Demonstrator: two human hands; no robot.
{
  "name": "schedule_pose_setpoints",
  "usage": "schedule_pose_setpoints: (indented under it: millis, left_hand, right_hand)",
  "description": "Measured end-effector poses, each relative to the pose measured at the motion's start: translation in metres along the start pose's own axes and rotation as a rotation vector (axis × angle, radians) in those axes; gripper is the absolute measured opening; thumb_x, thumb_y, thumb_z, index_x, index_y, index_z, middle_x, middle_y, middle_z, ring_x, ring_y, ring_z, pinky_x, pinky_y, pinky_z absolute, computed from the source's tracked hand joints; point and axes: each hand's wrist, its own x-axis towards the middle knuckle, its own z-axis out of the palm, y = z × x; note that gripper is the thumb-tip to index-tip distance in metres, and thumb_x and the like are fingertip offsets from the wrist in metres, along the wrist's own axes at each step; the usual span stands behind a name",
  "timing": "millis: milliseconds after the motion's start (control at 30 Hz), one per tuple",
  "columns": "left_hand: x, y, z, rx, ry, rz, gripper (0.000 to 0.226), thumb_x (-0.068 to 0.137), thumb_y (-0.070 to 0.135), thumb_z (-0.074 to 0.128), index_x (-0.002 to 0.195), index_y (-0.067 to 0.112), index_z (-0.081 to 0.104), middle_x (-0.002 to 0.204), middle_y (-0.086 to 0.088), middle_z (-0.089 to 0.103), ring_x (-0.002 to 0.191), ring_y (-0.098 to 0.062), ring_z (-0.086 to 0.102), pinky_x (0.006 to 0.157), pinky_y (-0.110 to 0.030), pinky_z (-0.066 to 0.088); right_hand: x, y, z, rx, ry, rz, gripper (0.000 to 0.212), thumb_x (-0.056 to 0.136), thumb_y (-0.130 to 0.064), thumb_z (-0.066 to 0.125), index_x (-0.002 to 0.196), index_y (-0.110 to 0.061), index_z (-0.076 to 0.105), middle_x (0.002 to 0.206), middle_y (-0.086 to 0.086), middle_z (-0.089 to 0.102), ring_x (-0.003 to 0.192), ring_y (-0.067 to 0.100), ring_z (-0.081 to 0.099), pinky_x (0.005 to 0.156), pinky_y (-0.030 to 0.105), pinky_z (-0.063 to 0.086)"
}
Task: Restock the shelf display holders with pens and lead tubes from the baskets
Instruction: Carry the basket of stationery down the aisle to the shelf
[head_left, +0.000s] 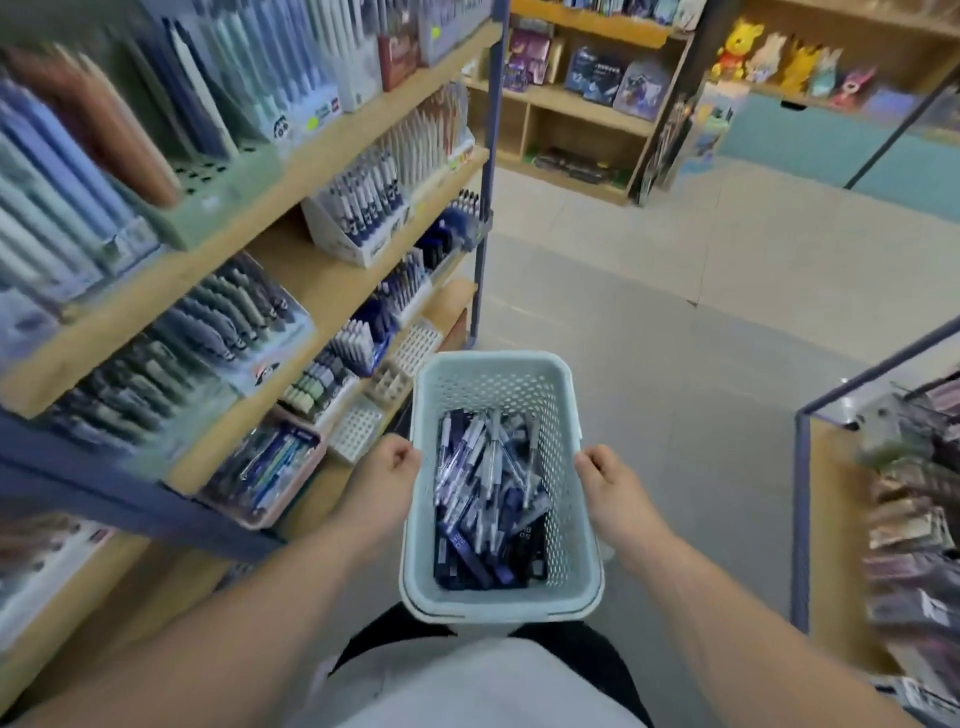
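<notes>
**Carry step: basket at shelf, no restocking yet**

Grip: left hand (387, 483) and right hand (610, 486) each curl round a side rim of the basket (493, 387), held in front of the torso. Pens (488, 488) and dark packs (470, 564), likely lead tubes, are piled inside. The shelf (322, 291) is left of the basket, and the white grid holders (358, 423) just off its left rim look unfilled. Next: park the basket, free 1 hand, pick pens.

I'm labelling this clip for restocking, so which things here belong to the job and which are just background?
Job: blue basket, gripped at its rim by left hand and right hand; pens inside it; empty white grid holders.
Background: plush toys; packets at far right.
</notes>
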Motion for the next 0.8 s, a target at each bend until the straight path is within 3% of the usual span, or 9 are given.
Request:
schedule_pose_setpoints:
  millis: [100,200,300,467,633,800]
  left_hand:
    - [0.044,0.029,-0.012,-0.012,0.019,0.006,0.028,0.105,0.03,0.047,0.077,0.024,0.045,0.058,0.01,0.039,0.049,-0.005,0.035,0.055,-0.027,0.029]
    - [0.081,0.049,-0.023,-0.045,0.03,0.019,0.026,0.104,0.028,0.048,0.08,0.022,0.045,0.065,0.004,0.04,0.055,-0.009,0.036,0.058,-0.029,0.03]
    - [0.11,0.056,-0.031,-0.047,0.051,0.011,0.025,0.104,0.026,0.05,0.081,0.021,0.043,0.067,0.001,0.038,0.058,-0.014,0.034,0.056,-0.029,0.027]
    - [0.147,0.044,-0.027,-0.14,0.16,-0.097,0.021,0.102,0.026,0.052,0.084,0.016,0.046,0.069,-0.001,0.042,0.06,-0.016,0.037,0.057,-0.032,0.026]
    - [0.201,0.028,-0.004,-0.184,0.321,-0.213,0.018,0.102,0.028,0.051,0.097,0.011,0.051,0.082,-0.007,0.052,0.073,-0.018,0.047,0.067,-0.033,0.032]
    - [0.262,0.023,0.059,-0.246,0.521,-0.406,0.025,0.102,0.025,0.051,0.082,0.014,0.041,0.075,-0.006,0.042,0.065,-0.018,0.039,0.06,-0.032,0.028]
  right_hand:
    - [0.046,-0.036,-0.004,-0.03,-0.009,-0.005,0.029,0.107,-0.04,0.041,0.094,-0.02,0.057,0.079,0.008,0.058,0.072,0.019,0.051,0.065,0.035,0.04]
    - [0.094,-0.07,-0.006,-0.094,-0.05,-0.004,0.029,0.107,-0.04,0.04,0.096,-0.021,0.059,0.092,0.013,0.067,0.08,0.025,0.06,0.072,0.038,0.047]
    - [0.138,-0.099,-0.005,-0.178,-0.089,-0.037,0.028,0.105,-0.037,0.043,0.091,-0.019,0.06,0.086,0.008,0.066,0.078,0.022,0.06,0.075,0.042,0.052]
    - [0.216,-0.14,0.006,-0.309,-0.273,-0.077,0.031,0.104,-0.04,0.048,0.095,-0.015,0.065,0.093,0.01,0.069,0.087,0.027,0.065,0.086,0.048,0.056]
    - [0.309,-0.158,0.027,-0.502,-0.468,-0.142,0.032,0.106,-0.036,0.046,0.101,-0.01,0.064,0.094,0.017,0.068,0.078,0.026,0.061,0.069,0.04,0.056]
    - [0.428,-0.159,0.039,-0.627,-0.732,-0.223,0.029,0.107,-0.026,0.044,0.088,-0.006,0.053,0.076,0.011,0.053,0.062,0.022,0.051,0.053,0.032,0.044]
